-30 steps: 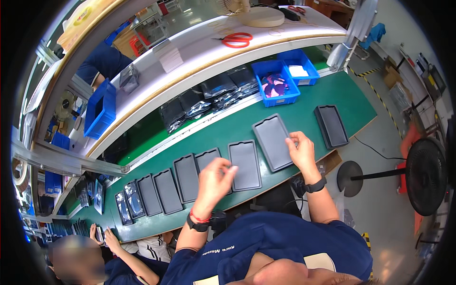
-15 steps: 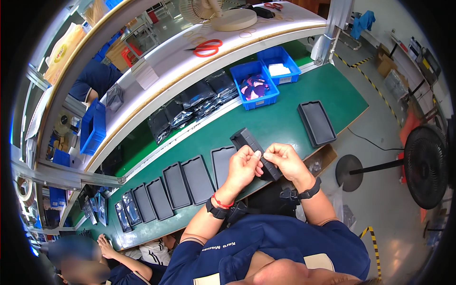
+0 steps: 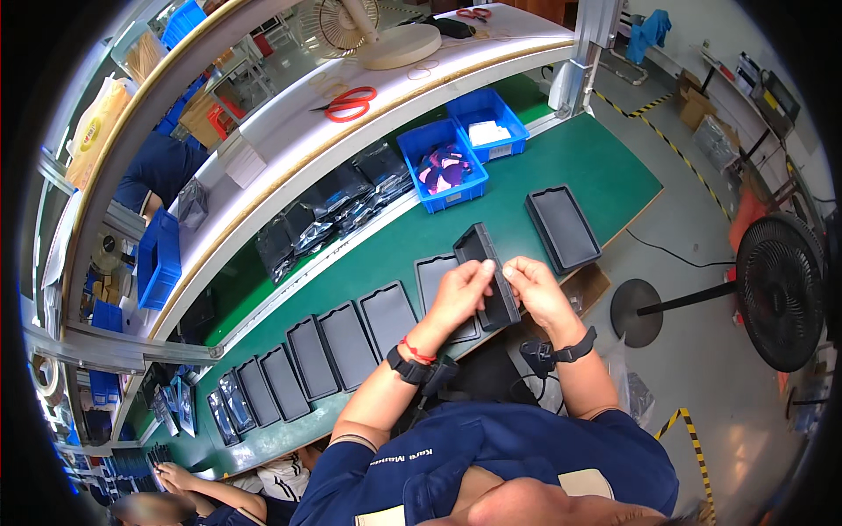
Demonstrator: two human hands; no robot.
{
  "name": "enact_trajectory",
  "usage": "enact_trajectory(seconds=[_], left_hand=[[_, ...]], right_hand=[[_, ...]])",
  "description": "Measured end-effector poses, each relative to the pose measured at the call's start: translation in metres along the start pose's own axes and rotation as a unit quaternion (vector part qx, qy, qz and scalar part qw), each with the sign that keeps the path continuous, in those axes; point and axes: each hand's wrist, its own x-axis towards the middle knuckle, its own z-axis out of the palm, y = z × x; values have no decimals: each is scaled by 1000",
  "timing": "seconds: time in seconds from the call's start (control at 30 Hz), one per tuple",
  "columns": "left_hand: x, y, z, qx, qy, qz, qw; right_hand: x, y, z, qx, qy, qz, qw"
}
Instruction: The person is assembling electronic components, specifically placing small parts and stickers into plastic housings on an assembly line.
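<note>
A shallow black plastic tray [image 3: 488, 248] is tipped up on its side in front of me, over the green bench. My left hand [image 3: 465, 296] is closed on its near part, with the thumb up by the rim. Fingertips pinched, my right hand [image 3: 537, 287] is at the tray's outer side wall; what is between them is too small to make out. Beneath my left hand lies another black tray [image 3: 432, 273], partly covered. Further left, a row of similar trays [image 3: 387, 317] lies flat. A stack of black trays [image 3: 564, 230] stands to the right.
Two blue bins stand at the back: one [image 3: 453, 203] holds pink and dark pieces, the other [image 3: 502, 151] white ones. Dark bagged packs [image 3: 338, 188] lie under the white shelf [image 3: 289, 131]. A floor fan [image 3: 776, 289] stands right; a co-worker's hand [image 3: 175, 476] is at lower left.
The held tray has swung more upright and slightly right, with its inside turned toward the left. My right hand has shifted a little lower on its outer side. The view has turned slightly.
</note>
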Motion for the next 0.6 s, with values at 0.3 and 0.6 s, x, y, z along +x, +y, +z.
enact_trajectory(seconds=[0.3, 0.6], left_hand=[[15, 1, 18, 16, 64, 6, 998], [34, -26, 22, 288, 12, 115, 951]], right_hand=[[16, 15, -62, 124, 107, -17, 986], [55, -5, -116, -160, 111, 94, 976]])
